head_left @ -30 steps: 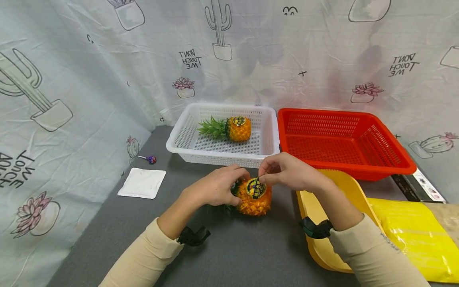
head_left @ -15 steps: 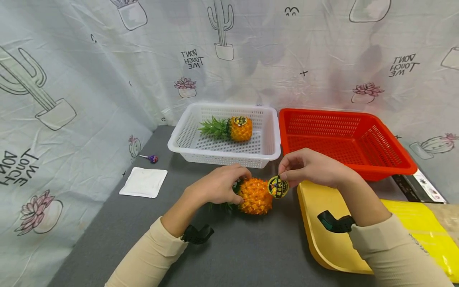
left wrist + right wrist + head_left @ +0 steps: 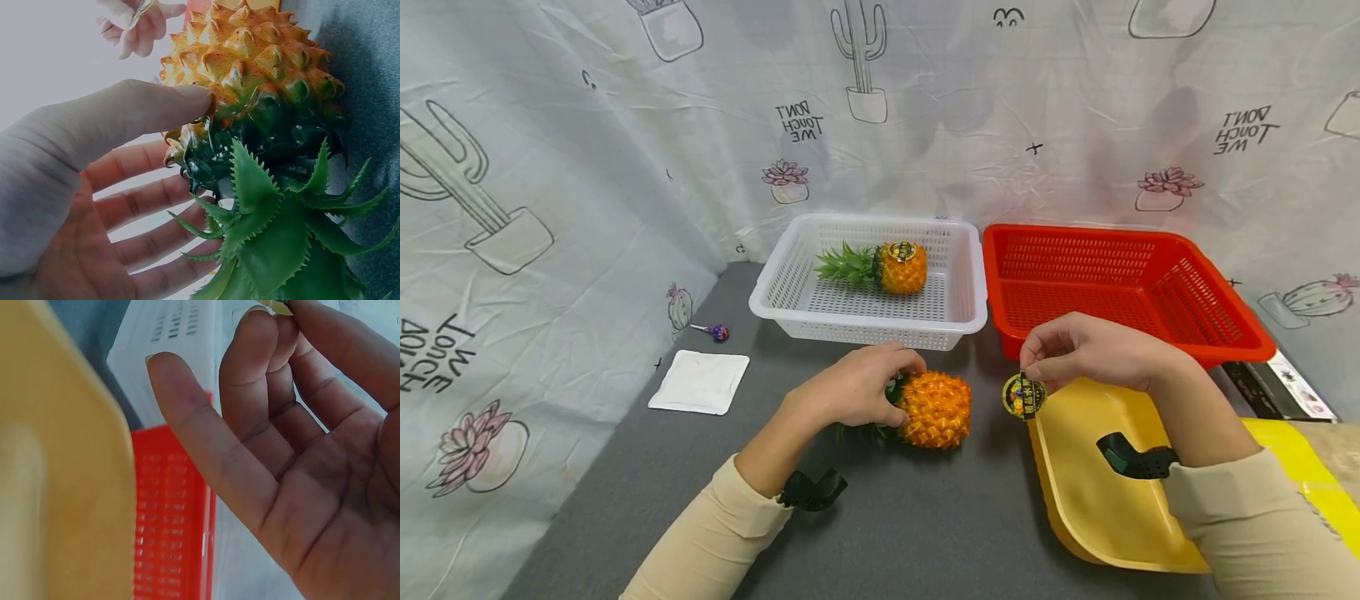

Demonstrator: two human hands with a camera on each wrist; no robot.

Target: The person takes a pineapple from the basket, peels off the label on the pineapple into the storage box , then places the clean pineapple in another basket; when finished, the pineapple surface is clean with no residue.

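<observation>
The sticker (image 3: 1024, 396) is now coming away from the pineapple (image 3: 934, 409) at frame centre, pinched by the right hand (image 3: 1093, 352) above the yellow tray (image 3: 1075, 492); the left hand (image 3: 850, 390) is still gripping the fruit's crown end.

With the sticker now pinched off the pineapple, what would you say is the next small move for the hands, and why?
Probably lower the right hand to drop the sticker onto the yellow tray. The sticker hangs from its fingertips just at the tray's near corner, clear of the pineapple, which the left hand steadies on the grey mat.
</observation>
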